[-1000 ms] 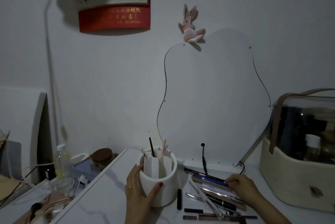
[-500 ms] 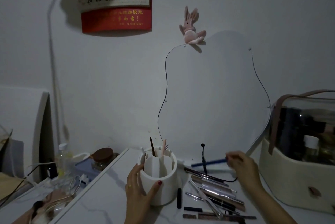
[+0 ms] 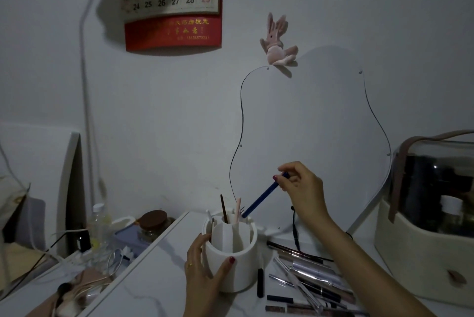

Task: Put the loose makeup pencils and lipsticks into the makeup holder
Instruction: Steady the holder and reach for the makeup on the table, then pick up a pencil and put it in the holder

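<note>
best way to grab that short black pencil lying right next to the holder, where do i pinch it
Pinch the short black pencil at its middle, coming straight down from above with thumb and forefinger across its width. It lies flat on the table, pointing away from you, close beside the white holder. The near half looks like the freer place, since the holder's wall crowds its left side.

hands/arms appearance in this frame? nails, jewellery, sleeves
Two bare hands. The left hand has dark red nail polish on the thumb and a thin gold-coloured ring on one finger. The right hand shows the same dark red polish. The right forearm is bare, no sleeve, watch or bracelet visible.
</note>
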